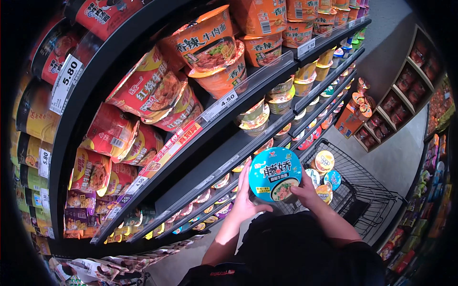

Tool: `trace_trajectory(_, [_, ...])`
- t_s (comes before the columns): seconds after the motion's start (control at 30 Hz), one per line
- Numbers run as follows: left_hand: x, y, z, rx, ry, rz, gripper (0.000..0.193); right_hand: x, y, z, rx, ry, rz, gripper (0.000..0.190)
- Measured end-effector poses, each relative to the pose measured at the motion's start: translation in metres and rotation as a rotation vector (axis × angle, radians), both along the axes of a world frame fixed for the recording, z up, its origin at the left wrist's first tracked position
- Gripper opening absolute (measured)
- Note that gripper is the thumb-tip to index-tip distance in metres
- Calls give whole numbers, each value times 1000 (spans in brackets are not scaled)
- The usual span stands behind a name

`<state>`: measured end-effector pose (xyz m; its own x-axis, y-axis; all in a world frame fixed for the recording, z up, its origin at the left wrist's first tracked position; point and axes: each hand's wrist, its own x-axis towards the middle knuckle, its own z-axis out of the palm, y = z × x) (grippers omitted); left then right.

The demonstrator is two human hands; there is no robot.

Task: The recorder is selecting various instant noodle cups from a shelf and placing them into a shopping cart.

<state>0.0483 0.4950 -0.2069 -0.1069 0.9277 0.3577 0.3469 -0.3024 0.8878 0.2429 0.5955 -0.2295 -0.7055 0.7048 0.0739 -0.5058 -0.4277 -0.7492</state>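
A teal-lidded instant noodle bowl (pixel 274 174) is held between both hands in front of my body, its printed lid facing up. My left hand (pixel 247 200) grips its left side, with the thumb apart below the rim. My right hand (pixel 307 191) holds the lower right side, the thumb resting on the lid. Beyond my right hand stands a black wire shopping cart (pixel 361 189) with several noodle bowls inside, among them a yellow-lidded one (pixel 324 161) and a blue-lidded one (pixel 332 179). The undersides of the held bowl and most fingers are hidden.
Black shelves (pixel 214 150) with price tags run along the left, stacked with orange noodle bowls (pixel 207 39) and red ones (pixel 143 85). A wooden display rack (pixel 402 91) and an orange carton (pixel 347 119) stand at the aisle's far end. Packaged goods (pixel 411 228) line the right edge.
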Motion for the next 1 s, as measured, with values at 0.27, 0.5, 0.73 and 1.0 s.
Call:
trace_trajectory(0.27, [-8, 7, -22, -39, 44, 152, 129, -5, -2, -4, 302, -153, -29, 87])
trace_trajectory(0.5, [-10, 11, 5, 59, -303, 67, 127, -5, 0, 12, 557, -224, -68, 85])
trace_trajectory(0.73, [1, 9, -3, -238, -1055, -23, 82, 3, -4, 41, 802, -349, -185, 76])
trace_trajectory(1.0, [4, 16, 3, -327, -1301, -143, 76, -2, -8, 34, 741, -336, -217, 67])
